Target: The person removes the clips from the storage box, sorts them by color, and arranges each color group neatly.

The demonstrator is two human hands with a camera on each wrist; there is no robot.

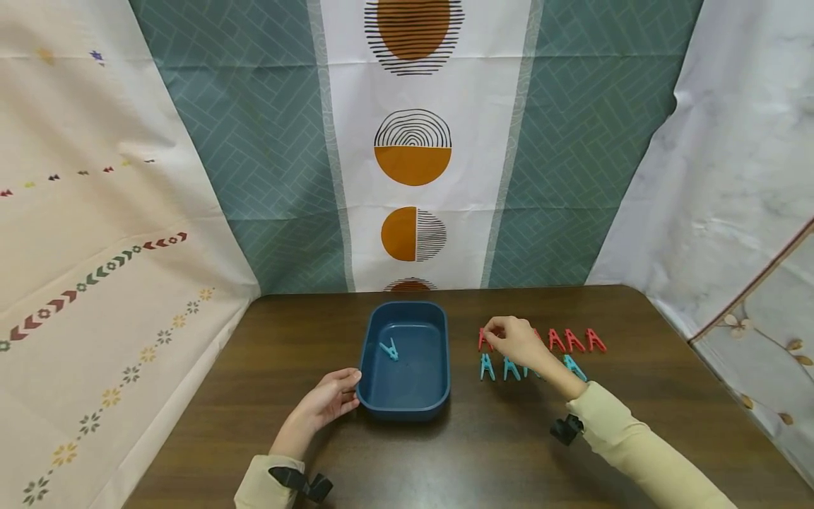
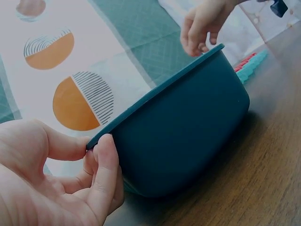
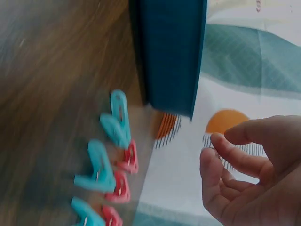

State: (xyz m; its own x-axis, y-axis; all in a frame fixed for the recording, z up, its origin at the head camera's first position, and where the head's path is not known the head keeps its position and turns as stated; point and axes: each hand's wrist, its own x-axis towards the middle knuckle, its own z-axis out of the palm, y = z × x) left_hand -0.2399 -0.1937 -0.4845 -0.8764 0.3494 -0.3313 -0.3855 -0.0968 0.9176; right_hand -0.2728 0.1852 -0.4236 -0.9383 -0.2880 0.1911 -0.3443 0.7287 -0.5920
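My left hand (image 1: 331,399) pinches the left rim of a dark blue plastic bin (image 1: 439,382), thumb on top and fingers beneath in the left wrist view. Inside the bin lies one light blue clothespin (image 1: 391,350). To the right of the bin, my right hand (image 1: 518,341) is above two rows of clothespins, its fingers loosely bent. In the right wrist view nothing shows between the thumb and fingers (image 3: 237,157). Several red clothespins (image 1: 574,341) form the far row and several light blue clothespins (image 1: 486,367) the near row; my right hand and forearm hide part of both.
Everything stands on a dark brown wooden table (image 1: 483,459). Behind its far edge hangs a patterned cloth (image 1: 273,155) in green and white with orange circles. Pale cloths (image 1: 114,268) line the left and right sides.
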